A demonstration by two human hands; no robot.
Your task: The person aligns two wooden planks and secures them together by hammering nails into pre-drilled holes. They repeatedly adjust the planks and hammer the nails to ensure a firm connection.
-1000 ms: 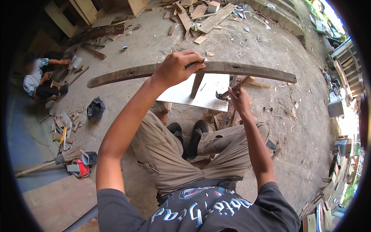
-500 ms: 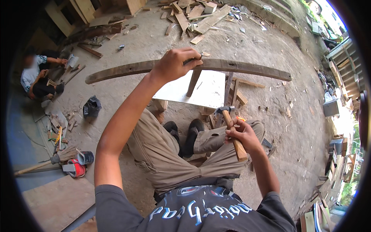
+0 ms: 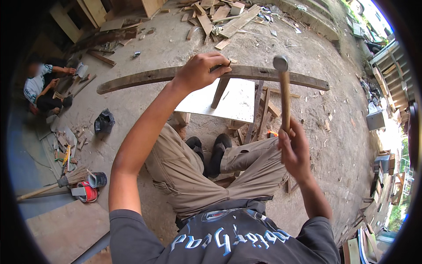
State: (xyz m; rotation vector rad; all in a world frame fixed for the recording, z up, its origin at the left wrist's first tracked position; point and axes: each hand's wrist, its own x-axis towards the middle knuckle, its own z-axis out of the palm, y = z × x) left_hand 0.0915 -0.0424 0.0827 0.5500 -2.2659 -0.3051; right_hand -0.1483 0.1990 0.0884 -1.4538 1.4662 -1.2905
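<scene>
Long curved wooden beam [image 3: 136,79] spans view ahead, place unchanged, above white board [image 3: 241,101]
Short wooden upright [image 3: 220,93] between them, foot seemingly on board
Hammer [image 3: 285,97] just lifted from low slant to near upright, overlapping beam's right half in view, contact unlikely
Right hand [image 3: 296,150] wrapped round its lower end, working grip apparently regained
Left hand [image 3: 198,74] clasped at beam's middle, likely steadying; anything pinched too small to tell

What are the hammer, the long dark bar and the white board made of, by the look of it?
Hammer: gray head with a slight shine, likely steel; smooth brown handle, probably wood.
Long dark bar: seemingly bare, weathered wood, from its rough, streaky brown face.
White board: smooth, bright top suggests paint or laminate; its core is unclear.
</scene>
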